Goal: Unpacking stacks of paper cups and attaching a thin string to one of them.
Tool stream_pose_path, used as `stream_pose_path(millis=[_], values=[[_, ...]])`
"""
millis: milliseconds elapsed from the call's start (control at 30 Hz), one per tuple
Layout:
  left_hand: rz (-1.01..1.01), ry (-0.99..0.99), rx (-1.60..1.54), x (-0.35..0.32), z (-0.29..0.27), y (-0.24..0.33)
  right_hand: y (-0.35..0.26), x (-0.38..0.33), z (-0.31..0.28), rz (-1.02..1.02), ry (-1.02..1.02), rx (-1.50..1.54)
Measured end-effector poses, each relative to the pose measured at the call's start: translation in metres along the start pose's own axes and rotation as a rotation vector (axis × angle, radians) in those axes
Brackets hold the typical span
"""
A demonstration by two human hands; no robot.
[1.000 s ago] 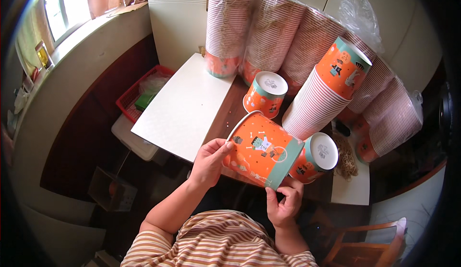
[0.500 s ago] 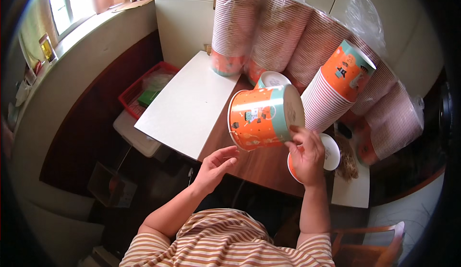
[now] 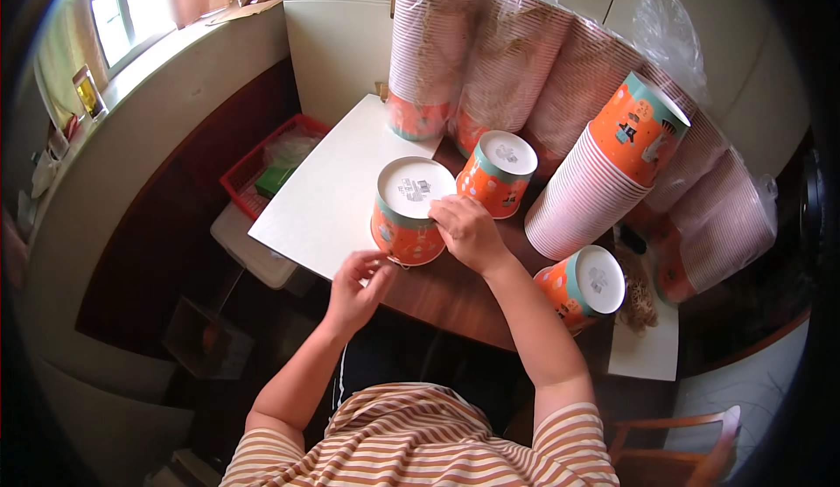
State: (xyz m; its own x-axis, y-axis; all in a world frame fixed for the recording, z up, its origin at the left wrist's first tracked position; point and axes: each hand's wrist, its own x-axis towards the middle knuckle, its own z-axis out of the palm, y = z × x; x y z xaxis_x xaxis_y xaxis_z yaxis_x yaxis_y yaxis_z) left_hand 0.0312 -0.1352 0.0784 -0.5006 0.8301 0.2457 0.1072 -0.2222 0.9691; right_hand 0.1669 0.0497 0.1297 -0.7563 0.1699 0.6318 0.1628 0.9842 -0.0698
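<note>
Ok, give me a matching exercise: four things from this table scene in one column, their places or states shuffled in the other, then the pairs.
Things:
1. right hand
2. left hand
3. red basket
4. leaning open stack of tubs

Places or states:
A. below the table, by the wall
B. resting on the upturned orange tub
C. at the tub's lower edge
D. tilted, right of the table

Pairs: 1-B, 2-C, 3-A, 4-D
</note>
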Motion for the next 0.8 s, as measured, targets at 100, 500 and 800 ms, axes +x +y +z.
stream_pose_path(millis=[100,500,800], values=[[0.266,0.062,0.411,0.023,-0.008,0.024,-0.002,-0.004,0.002,0.033,0.116,-0.018],[0.728,-0.225,0.983,0.095,0.02,0.029,0.032,-0.076,0.05,0.63,-0.164,0.117],[0.582,-0.241,0.882,0.105,0.0,0.022,0.022,-0.083,0.044,0.405,-0.479,-0.135]])
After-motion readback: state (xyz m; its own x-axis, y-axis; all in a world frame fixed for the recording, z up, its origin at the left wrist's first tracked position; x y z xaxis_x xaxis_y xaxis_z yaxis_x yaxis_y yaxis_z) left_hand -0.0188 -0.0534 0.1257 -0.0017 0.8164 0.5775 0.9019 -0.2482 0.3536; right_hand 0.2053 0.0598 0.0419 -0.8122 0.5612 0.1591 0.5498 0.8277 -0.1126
